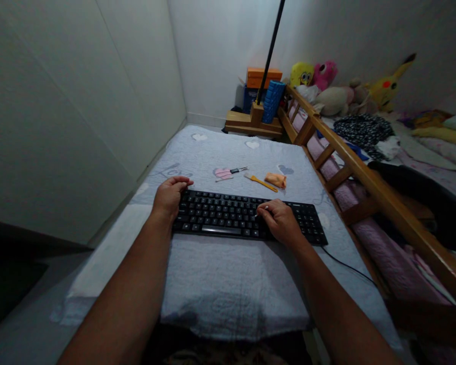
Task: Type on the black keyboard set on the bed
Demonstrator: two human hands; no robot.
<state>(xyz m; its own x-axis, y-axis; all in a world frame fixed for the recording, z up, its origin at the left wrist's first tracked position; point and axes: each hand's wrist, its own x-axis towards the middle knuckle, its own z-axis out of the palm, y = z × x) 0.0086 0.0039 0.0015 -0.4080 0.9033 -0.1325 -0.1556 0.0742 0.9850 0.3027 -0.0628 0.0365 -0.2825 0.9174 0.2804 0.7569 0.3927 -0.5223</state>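
A black keyboard (220,212) lies flat across the cloth-covered table. My left hand (169,198) is at its left end, holding the edge with curled fingers, the fingertips past the top corner. Over the right part of the keys, my right hand (279,219) pinches a thin white-tipped cotton swab (257,216), its tip down at the keys. Beyond the keyboard lie a pink-handled tool with a metal tip (230,172), another thin cotton swab (224,179), a small yellow brush (264,183) and a crumpled orange packet (275,180).
The keyboard's cable (349,266) runs off to the right. A wooden bed rail (342,152) borders the table's right side, with plush toys and clothes behind it. A pale panel (79,111) stands on the left. At the back is a wooden stand (247,121) with a black pole.
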